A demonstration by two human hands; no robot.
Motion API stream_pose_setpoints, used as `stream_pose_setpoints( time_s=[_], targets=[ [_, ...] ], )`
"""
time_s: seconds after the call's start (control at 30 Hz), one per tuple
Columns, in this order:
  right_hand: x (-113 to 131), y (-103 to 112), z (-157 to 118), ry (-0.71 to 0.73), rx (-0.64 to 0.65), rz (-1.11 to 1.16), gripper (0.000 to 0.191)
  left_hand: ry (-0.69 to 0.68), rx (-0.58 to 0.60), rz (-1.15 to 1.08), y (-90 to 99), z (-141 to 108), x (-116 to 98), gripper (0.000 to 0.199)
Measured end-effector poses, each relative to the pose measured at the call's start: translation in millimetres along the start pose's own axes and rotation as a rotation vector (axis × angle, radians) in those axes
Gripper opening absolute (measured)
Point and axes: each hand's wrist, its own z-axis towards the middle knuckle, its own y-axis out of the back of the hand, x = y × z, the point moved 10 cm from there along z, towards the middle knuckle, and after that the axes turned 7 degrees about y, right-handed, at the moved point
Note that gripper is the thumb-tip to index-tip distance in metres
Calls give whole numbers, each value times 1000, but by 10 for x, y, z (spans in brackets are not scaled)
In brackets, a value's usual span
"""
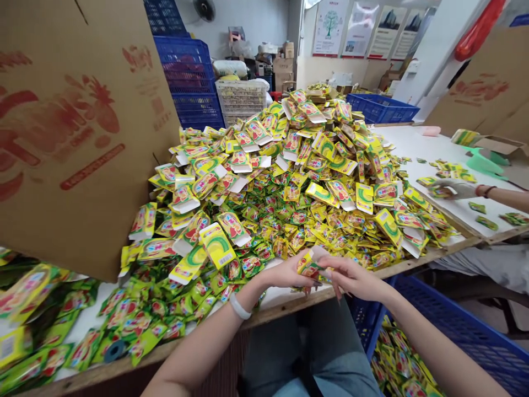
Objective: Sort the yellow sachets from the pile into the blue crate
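My left hand (285, 274) is wrapped round a small yellow and red carton (308, 263) near the table's front edge. The carton's white flap stands up at its right end. My right hand (345, 275) touches that flap end with bent fingers; whether a sweet packet is between them is too small to tell. Just behind both hands rises a large heap of yellow cartons (223, 245) mixed with small green and yellow packets (256, 264).
A tall cardboard box (82, 138) stands at the left. Below the table at right is a blue crate (463, 325) with packets inside. Another person's gloved hand (454, 190) works at the right. The wooden table edge (285, 312) runs before me.
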Motion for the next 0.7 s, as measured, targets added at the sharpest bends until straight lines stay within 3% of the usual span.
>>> stream_pose_setpoints(
  time_s=[0.07, 0.13, 0.2, 0.3, 0.33, 0.4, 0.43, 0.47, 0.5, 0.57, 0.63, 0.7],
  targets=[
    [-156, 40, -97, -70, -109, 68, 30, -47, -34, 79, -7, 10, -38, 68],
    [-195, 440, -261, -58, -328, 3, 31, -132, -96, 195, 70, -14, -171, 77],
    [-135, 1196, -524, -58, -593, -173, 33, -216, -261, 330, 327, -103, -358, 64],
    [154, 2589, -966, -189, -977, -691, 48, -218, -627, 618, 882, -343, -551, 39],
    [325, 2941, -1039, -215, -1068, -913, 57, -178, -684, 726, 1005, -391, -553, 39],
    [559, 3281, -959, -257, -1124, -1265, 61, -72, -673, 906, 1126, -399, -462, 41],
    [582, 3255, -793, -230, -1067, -1329, 57, -27, -645, 965, 1145, -383, -398, 39],
    [543, 3098, -564, -174, -966, -1327, 51, 0, -632, 1004, 1152, -369, -350, 35],
    [452, 2814, -289, -94, -822, -1267, 43, 3, -639, 1023, 1154, -361, -330, 30],
    [187, 1958, 291, 71, -458, -1126, 35, -59, -682, 974, 1155, -351, -358, 24],
    [-47, 1210, 702, 152, -293, -1071, 38, -135, -735, 773, 1219, -356, -391, 21],
    [-262, 788, 995, 173, -252, -932, 39, -152, -794, 445, 1370, -370, -336, 25]
  ],
)
